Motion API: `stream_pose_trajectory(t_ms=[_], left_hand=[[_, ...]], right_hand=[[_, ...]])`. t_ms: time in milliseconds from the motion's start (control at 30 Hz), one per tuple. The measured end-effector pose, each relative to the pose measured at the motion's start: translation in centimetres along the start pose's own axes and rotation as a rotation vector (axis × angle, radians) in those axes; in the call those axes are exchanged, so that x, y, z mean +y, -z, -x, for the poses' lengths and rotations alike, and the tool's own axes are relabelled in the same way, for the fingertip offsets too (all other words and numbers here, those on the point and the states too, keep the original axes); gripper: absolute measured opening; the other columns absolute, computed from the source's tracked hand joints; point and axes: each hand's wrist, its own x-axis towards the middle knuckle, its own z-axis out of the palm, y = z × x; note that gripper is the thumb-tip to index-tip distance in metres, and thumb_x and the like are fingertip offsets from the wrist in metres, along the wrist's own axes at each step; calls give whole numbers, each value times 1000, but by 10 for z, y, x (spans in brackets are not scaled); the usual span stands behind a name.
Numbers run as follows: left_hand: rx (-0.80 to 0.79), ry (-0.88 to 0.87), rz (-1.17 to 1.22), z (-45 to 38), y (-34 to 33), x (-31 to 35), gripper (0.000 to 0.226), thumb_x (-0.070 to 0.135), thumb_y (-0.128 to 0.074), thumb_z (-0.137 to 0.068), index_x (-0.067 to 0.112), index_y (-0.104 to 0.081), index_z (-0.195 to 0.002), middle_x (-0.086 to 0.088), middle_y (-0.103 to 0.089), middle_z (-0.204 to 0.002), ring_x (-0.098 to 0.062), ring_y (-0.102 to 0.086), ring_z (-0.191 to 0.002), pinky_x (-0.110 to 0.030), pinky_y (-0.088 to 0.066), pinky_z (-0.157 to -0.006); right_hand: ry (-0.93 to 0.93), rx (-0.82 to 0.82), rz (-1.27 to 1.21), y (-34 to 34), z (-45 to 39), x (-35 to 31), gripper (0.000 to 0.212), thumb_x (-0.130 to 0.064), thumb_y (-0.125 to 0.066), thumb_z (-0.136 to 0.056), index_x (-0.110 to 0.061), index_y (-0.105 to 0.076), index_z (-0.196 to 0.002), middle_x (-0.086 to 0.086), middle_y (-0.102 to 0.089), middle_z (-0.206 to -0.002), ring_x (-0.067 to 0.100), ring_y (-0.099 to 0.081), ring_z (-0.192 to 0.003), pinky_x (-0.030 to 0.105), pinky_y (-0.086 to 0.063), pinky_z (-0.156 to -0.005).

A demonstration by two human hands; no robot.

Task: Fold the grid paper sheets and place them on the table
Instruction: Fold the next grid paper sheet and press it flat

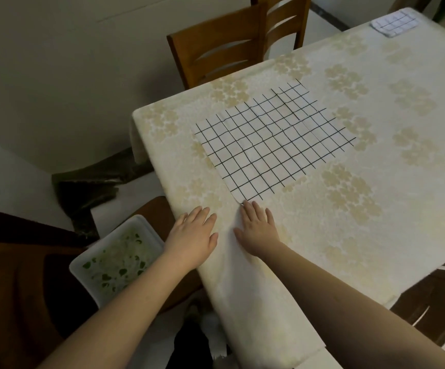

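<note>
Lying flat beyond both hands, grid paper sheet point(272, 142); right hand point(258, 230) fingertips at its near corner; left hand point(192, 235) beside, both spread flat, holding nothing.

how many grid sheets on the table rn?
2. One unfolded grid sheet lies flat just beyond the hands; one folded grid sheet sits at the far right corner. Stacked layers underneath can't be ruled out.

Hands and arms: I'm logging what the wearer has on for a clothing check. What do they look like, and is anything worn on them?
Both are bare. The left hand and right hand show no gloves, rings or watch, and no sleeve covers either forearm as far up as the head view shows. No markings or bands are visible on either one.
</note>
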Motion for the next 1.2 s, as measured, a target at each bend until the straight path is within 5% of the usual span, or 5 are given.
stream_pose_trajectory(t_ms=[333,467,867,1200], left_hand=[[-32,-299,-6,-27,-18,-20,57,40,-28,-102,19,-19,-154,0,-13,-163,-17,-6,-150,-38,-9,-120],[-46,-391,-17,-27,-33,-34,57,36,-31,-102,20,-18,-154,0,-14,-163,-17,-7,-150,-37,-8,-120],[-128,-561,-130,-20,-51,-19,62,36,-33,-101,19,-10,-156,-3,-7,-164,-19,-4,-150,-38,-7,-120],[-148,-636,-261,4,-64,15,60,37,-32,-101,20,-13,-156,-5,-7,-164,-22,-6,-150,-39,-11,-120]], right_hand=[[-165,75,-21,-15,43,-13,67,-50,-17,-100,-14,-6,-156,-1,-1,-165,18,7,-151,42,7,-119],[-214,85,-23,-35,78,-20,88,-57,5,-80,-17,-8,-156,-4,-2,-164,17,5,-151,40,6,-118],[-425,124,-130,-72,178,-29,88,-63,7,-80,-23,-9,-156,-7,-4,-164,12,5,-150,33,12,-114],[-407,137,-195,-105,242,-12,102,-74,21,-74,-26,-19,-155,-11,-15,-162,9,-3,-150,35,-4,-120]])
